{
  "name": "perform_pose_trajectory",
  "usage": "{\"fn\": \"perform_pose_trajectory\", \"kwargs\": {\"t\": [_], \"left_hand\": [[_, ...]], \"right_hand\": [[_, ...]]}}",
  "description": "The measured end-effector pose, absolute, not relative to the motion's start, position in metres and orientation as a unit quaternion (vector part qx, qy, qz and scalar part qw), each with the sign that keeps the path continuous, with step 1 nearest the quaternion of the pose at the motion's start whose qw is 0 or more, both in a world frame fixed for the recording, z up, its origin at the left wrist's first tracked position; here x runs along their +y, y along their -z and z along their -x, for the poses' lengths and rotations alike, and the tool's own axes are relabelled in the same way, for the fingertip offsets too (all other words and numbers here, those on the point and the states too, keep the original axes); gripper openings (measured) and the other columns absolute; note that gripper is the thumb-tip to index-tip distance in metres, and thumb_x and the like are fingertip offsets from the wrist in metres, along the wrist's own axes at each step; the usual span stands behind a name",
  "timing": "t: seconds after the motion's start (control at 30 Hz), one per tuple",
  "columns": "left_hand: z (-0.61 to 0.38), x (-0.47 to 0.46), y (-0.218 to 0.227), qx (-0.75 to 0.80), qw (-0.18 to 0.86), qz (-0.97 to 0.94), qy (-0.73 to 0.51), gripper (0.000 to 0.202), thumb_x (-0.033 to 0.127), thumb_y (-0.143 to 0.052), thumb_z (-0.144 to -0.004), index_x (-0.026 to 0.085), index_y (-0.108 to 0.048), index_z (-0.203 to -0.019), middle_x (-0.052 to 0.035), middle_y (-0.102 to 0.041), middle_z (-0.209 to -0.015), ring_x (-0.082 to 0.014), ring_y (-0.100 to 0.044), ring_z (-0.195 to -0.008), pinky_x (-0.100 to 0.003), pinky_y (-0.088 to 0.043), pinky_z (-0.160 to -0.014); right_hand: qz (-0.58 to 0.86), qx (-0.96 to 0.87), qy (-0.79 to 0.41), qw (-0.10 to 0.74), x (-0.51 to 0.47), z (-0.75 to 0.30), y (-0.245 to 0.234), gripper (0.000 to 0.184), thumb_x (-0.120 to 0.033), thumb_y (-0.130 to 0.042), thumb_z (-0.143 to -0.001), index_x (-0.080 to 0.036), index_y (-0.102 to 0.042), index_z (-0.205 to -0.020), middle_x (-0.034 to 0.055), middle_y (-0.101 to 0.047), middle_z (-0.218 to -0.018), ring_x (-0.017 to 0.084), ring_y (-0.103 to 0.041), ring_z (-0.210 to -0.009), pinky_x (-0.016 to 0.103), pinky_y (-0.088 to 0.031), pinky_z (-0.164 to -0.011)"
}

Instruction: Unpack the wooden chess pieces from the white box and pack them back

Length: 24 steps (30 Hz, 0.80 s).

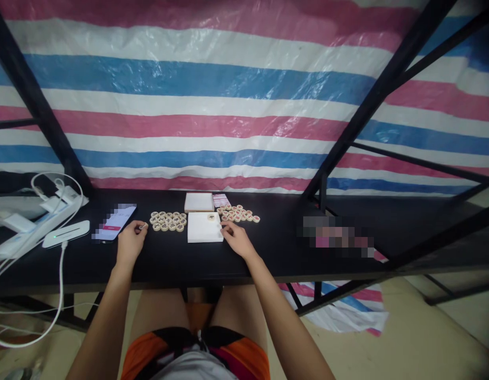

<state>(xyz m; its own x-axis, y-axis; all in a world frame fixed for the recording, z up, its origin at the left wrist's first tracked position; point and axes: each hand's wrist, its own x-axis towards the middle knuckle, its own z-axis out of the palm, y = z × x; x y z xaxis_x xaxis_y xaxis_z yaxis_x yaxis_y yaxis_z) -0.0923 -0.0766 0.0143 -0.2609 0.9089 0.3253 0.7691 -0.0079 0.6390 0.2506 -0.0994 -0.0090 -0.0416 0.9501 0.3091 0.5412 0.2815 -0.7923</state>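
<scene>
On a black table (268,253) lie two groups of round wooden game pieces: one group (168,221) on the left, another (238,213) on the right. Between them sits a white box tray (204,230) with a single piece (211,217) on it, and behind it a second white box part (199,202). My left hand (130,244) rests by the left group, fingers curled, pinching a small thing I cannot make out. My right hand (237,238) lies at the tray's right edge, with its fingers touching it.
A phone (114,222) lies left of my left hand. Farther left are a white power strip (34,224), chargers, a white oval device (66,233) and cables. A small pink-printed sheet (221,200) lies behind the pieces. Black frame bars stand at both sides; a striped tarp hangs behind.
</scene>
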Motion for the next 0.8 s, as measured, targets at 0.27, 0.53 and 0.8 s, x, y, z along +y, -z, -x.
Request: {"fn": "perform_pose_trajectory", "kwargs": {"t": [0.27,0.53,0.8], "left_hand": [[0.094,-0.0738,-0.0126,0.706,0.074,-0.615,-0.343,0.022,0.032,-0.054,-0.076,0.019,-0.067,-0.086,-0.0054,-0.071,-0.083,-0.0212,-0.066,-0.079,-0.027,-0.049,-0.072],[0.0961,-0.0711,-0.0074,0.667,0.034,-0.664,-0.336,0.026,0.033,-0.052,-0.079,0.017,-0.069,-0.09,-0.0101,-0.069,-0.098,-0.0235,-0.063,-0.091,-0.032,-0.048,-0.086],[0.0933,-0.0727,-0.0078,0.665,0.042,-0.683,-0.298,0.029,0.032,-0.05,-0.081,0.017,-0.067,-0.101,-0.0097,-0.067,-0.1,-0.0238,-0.062,-0.09,-0.033,-0.047,-0.086]], "right_hand": [[0.552,-0.679,-0.238,0.422,-0.1004,-0.2491,0.0069,0.03,-0.033,-0.049,-0.08,-0.018,-0.064,-0.102,-0.0007,-0.062,-0.07,0.013,-0.054,-0.064,0.026,-0.042,-0.07],[0.55,-0.678,-0.241,0.424,-0.1019,-0.2484,0.0051,0.03,-0.033,-0.048,-0.08,-0.018,-0.064,-0.101,-0.0004,-0.062,-0.07,0.014,-0.055,-0.065,0.026,-0.043,-0.07],[0.546,-0.677,-0.244,0.428,-0.1009,-0.249,0.0062,0.03,-0.034,-0.049,-0.08,-0.018,-0.063,-0.101,-0.0002,-0.063,-0.071,0.014,-0.055,-0.064,0.026,-0.043,-0.07]]}}
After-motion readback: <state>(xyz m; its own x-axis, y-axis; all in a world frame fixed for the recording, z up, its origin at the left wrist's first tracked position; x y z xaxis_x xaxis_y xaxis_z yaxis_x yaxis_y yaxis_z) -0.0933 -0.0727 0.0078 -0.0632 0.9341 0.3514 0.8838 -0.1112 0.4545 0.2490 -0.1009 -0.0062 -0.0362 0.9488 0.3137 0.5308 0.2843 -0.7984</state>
